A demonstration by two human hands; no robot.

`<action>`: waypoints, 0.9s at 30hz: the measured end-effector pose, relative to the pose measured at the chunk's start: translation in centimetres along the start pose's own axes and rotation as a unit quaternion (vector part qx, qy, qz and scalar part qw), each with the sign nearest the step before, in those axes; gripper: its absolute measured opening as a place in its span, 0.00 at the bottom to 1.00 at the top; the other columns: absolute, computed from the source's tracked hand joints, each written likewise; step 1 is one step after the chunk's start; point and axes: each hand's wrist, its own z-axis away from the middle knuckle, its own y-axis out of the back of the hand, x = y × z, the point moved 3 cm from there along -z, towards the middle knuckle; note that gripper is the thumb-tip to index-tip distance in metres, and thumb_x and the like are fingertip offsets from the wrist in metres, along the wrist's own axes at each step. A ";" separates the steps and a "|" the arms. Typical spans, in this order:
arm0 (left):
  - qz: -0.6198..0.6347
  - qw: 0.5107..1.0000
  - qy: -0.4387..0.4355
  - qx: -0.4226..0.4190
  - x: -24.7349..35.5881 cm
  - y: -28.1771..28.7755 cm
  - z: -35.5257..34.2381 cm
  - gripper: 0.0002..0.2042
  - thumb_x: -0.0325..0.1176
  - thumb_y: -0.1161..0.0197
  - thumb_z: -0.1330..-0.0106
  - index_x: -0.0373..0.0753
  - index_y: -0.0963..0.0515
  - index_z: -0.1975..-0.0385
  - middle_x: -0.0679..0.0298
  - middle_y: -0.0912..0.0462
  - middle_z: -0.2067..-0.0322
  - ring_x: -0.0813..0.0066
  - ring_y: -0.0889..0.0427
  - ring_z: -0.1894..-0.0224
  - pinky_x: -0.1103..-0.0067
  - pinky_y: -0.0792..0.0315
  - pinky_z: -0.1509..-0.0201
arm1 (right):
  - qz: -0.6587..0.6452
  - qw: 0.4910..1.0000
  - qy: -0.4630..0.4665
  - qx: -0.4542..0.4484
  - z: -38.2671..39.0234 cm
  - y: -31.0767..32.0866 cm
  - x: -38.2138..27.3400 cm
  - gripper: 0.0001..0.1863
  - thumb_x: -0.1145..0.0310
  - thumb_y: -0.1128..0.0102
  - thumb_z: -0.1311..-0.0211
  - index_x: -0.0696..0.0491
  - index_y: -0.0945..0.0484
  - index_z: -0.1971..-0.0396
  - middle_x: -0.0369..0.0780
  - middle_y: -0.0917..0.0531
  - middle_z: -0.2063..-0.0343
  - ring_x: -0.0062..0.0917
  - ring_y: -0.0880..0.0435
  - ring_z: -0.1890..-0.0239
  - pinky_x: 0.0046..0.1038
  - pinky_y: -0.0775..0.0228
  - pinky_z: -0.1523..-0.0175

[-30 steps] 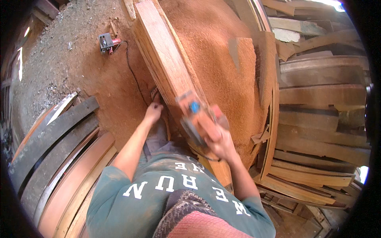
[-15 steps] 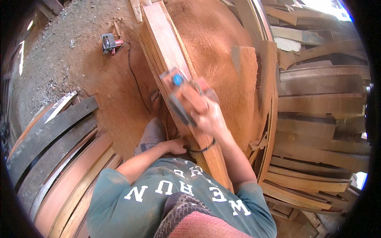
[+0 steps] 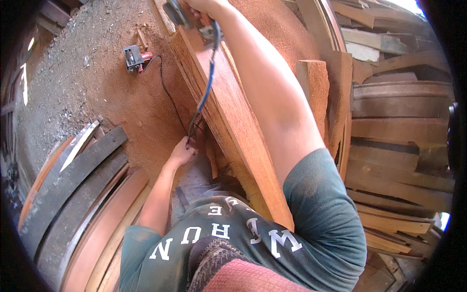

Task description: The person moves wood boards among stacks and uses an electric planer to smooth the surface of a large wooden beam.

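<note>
Nearest the viewer, the left hand [image 3: 183,152] rests beside the near part of the long plank [image 3: 233,121], fingers curled where the power cord [image 3: 206,92] drops to the floor; whether it pinches the cord or only touches the stack cannot be told. The plank runs away from the body, lying on top of other boards. At its far end the right hand [image 3: 204,7], arm fully stretched, is closed around the handle of an electric planer [image 3: 177,12] sitting on the plank's surface. Left of the plank, on the sawdust floor [image 3: 97,87], lies a small power tool [image 3: 134,57]. Risk: at full reach the planer may tip off the plank's end, or the slack cord may snag. The planer and right hand are cut by the picture's upper edge; the blade side is hidden.
</note>
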 end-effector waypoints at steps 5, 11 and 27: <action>0.005 0.998 0.054 0.032 -2.5 2.6 2.3 0.16 0.25 0.40 0.31 0.33 0.23 0.44 0.56 0.11 0.64 0.72 0.13 0.62 0.75 0.21 0.54 | -0.054 0.998 -0.028 0.017 2.3 0.5 0.3 0.14 0.62 0.43 0.33 0.56 0.13 0.63 0.46 0.13 0.77 0.37 0.11 0.76 0.41 0.20 0.74; -0.224 0.973 0.024 0.052 -2.9 -1.6 6.7 0.22 0.29 0.39 0.30 0.31 0.25 0.36 0.49 0.12 0.49 0.58 0.14 0.46 0.70 0.23 0.40 | 0.036 0.999 -0.022 0.032 23.5 2.0 4.7 0.15 0.53 0.41 0.28 0.37 0.14 0.47 0.42 0.11 0.74 0.25 0.11 0.74 0.32 0.18 0.69; -0.238 0.865 -0.034 0.441 19.4 -25.7 7.9 0.57 0.47 0.26 0.48 0.42 0.54 0.19 0.37 0.37 0.41 0.43 0.27 0.41 0.58 0.26 0.34 | -0.111 0.925 -0.342 0.123 98.8 6.0 14.2 0.13 0.74 0.30 0.42 0.57 0.17 0.57 0.44 0.11 0.63 0.29 0.11 0.58 0.34 0.21 0.49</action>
